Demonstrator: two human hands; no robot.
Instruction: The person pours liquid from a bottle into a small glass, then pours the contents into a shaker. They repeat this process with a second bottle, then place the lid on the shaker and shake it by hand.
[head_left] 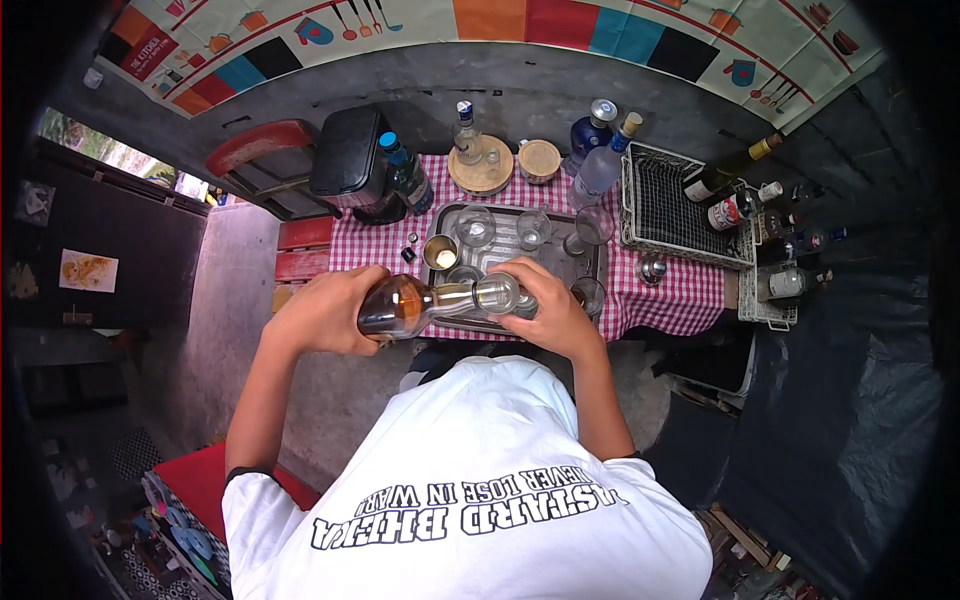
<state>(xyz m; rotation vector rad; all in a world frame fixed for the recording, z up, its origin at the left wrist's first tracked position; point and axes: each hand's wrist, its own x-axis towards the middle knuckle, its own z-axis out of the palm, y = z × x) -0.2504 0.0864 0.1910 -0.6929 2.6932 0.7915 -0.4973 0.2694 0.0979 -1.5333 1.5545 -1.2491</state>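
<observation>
Mid-frame, a rounded amber bottle [397, 306] is gripped at its base by the left fingers [366, 277], neck pointing rightward to a small clear cup [498, 294] clasped by the right fingers [524, 274].

Just ahead of the grip, the cup [440, 254] and glasses [534, 230] block a low pass over the tray [505, 245]; ahead-left, cloth [362, 245] leaves room before the blue-capped bottle [408, 178].
</observation>
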